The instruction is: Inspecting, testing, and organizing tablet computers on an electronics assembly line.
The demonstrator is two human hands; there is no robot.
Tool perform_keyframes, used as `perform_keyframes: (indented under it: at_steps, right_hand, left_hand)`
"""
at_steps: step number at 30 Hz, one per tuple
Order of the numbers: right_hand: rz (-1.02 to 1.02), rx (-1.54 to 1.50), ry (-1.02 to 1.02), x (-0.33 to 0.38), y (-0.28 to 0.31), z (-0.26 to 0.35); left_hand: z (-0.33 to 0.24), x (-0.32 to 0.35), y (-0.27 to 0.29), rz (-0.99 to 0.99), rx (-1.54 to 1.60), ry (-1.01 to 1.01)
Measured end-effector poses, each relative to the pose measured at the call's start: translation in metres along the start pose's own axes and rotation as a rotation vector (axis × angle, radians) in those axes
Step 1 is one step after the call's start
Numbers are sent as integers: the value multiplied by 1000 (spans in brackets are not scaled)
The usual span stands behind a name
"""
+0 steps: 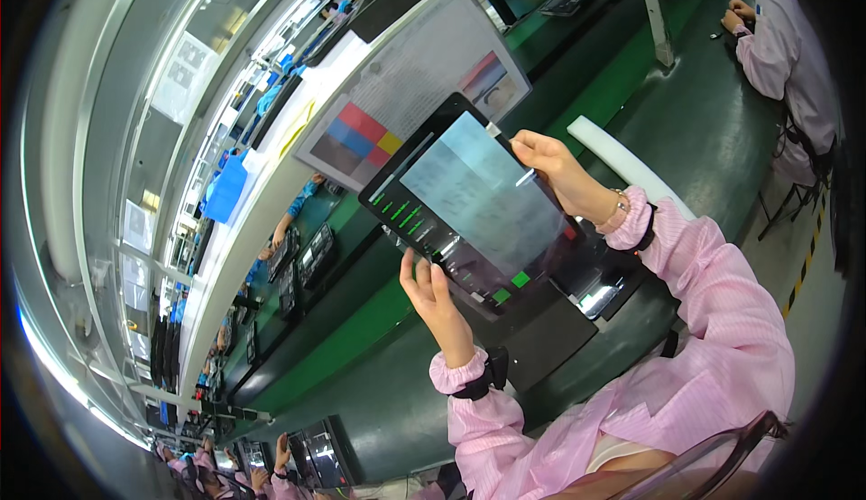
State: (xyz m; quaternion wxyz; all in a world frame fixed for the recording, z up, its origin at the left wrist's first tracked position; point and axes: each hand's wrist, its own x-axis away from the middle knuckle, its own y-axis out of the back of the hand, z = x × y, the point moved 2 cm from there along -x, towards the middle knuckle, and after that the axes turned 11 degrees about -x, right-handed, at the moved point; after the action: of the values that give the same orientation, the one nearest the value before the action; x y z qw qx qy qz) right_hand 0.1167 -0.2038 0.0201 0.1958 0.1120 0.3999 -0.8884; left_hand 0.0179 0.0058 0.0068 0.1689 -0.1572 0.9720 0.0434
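Observation:
A black tablet (483, 195) is held up at a tilt before me, its lit screen showing a pale bluish picture, a row of green marks and green squares. My right hand (564, 174) grips its right edge, thumb toward the front; the other fingers are partly hidden behind it. At the lower left edge is my left hand (437, 305), with thumb and forefinger tips at the tablet's rim. Below the tablet's right corner, a dark glossy device (600, 293) lies on a dark mat (548, 342), reflecting light.
A framed instruction sheet (428, 54) stands behind the tablet. A long white foam strip (627, 159) lies on the green bench (663, 121) beside my right forearm. Another person (789, 67) sits at the far right. Several dark tablets (316, 255) lie along the line at left, near a blue bin (225, 189).

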Motion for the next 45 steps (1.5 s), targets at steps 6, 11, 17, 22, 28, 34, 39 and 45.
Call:
perform_keyframes:
  at_steps: [6,11,17,22,28,34,39,45]
  right_hand:
    - [22,56,92,24,5,4]
    - [11,86,55,33,9,2]
    - [12,79,82,45,3,10]
    - [8,58,91,50,-7,20]
    - [17,77,118,61,-24,27]
    - [36,81,124,65,-36,29]
    - [39,11,114,68,-39,29]
    - [46,-19,100,66,-39,28]
  left_hand:
    - [-16,4,-10,-81,39,-68]
    - [-15,6,-15,-149,-17,-4]
    - [-4,26,-8,-134,47,-14]
    - [8,74,1,137,-2,4]
    - [14,116,4,284,4,43]
    - [4,125,8,318,-56,83]
    - [-1,126,7,324,-86,96]
    - [-2,127,9,312,-96,111]
